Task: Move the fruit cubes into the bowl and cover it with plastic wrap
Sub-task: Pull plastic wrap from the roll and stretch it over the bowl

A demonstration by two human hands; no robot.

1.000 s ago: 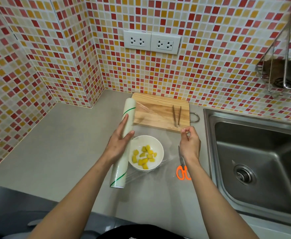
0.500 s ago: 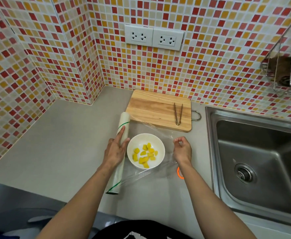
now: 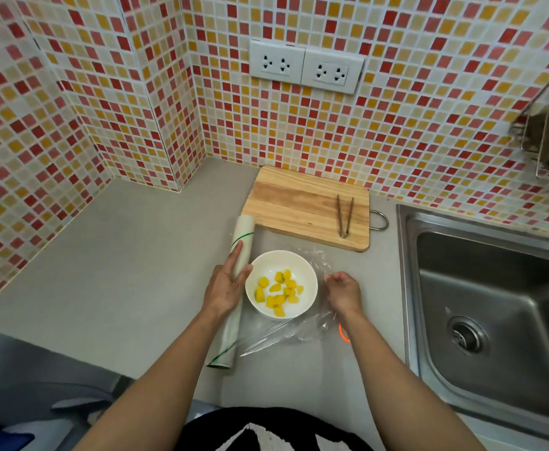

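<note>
While both hands worked at the bowl, the moment read as follows.

Step in hand: covering; the sheet seemed drawn out from the roll and across the bowl, though it had not been cut free.
Fruit cubes: the yellow fruit cubes [image 3: 279, 291] lay inside the white bowl [image 3: 308, 271], so the first half of the task looked finished.
Bowl: it stood on the grey surface [image 3: 130, 271], near the front edge of the cutting board [image 3: 299, 203], between the two hands.
Plastic wrap: the roll [image 3: 239, 242] lay just left of the bowl, and the clear plastic wrap [image 3: 286, 335] ran from it toward the right, wrinkled and glinting below the bowl.
Left hand [image 3: 226, 288]: fingers held out straight and close together, pressed flat on the roll.
Right hand [image 3: 343, 289]: fingers curled and pinching the film's free edge just right of the bowl.
Other things: tongs [image 3: 344, 216] rested on the board; an orange handle [image 3: 343, 333] showed beside the right wrist, mostly hidden.
Next move: likely severing the sheet from the roll, then tucking the film under the rim; thin film clings to itself, so tension would need keeping.
</note>
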